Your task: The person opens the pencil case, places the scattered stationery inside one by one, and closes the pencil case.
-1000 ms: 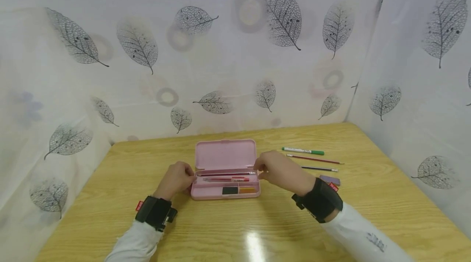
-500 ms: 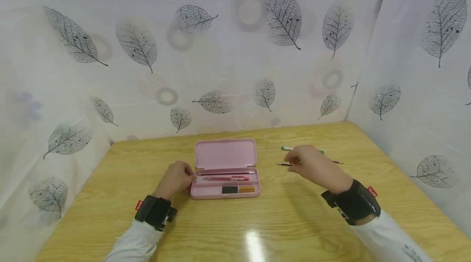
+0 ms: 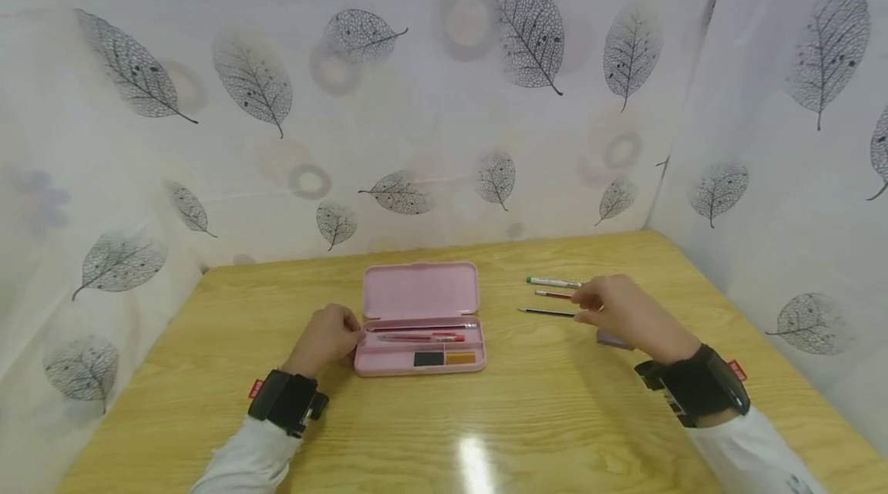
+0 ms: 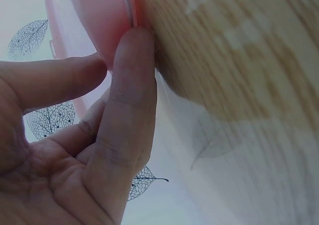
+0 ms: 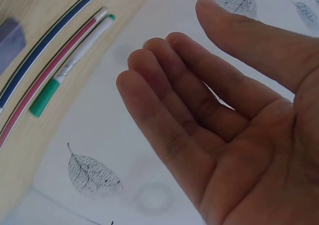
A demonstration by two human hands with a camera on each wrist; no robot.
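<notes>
My left hand [image 3: 322, 340] pinches the left edge of a pink pencil case [image 3: 420, 290], thumb and forefinger meeting at its corner in the left wrist view. The case lies with its lid up. Inside are a pencil [image 3: 416, 327], a red pen [image 3: 416, 338], a dark block [image 3: 428, 359] and an orange block [image 3: 459, 357]. My right hand [image 3: 631, 313] hovers above a black pencil [image 3: 544, 313], a red pencil [image 3: 552, 294] and a green-capped marker [image 5: 75, 60], hiding their right parts in the head view. The right wrist view shows its fingers loosely extended, holding nothing.
A purple-grey eraser [image 3: 610, 339] lies partly under the right hand's outline. Everything rests on a wooden table [image 3: 388, 432]. A leaf-patterned white curtain [image 3: 444, 116] stands behind the table and along its sides.
My right hand has moved right, from the case's right end to above the loose pencils. My left hand has stayed at the case. The contents of the case look unchanged.
</notes>
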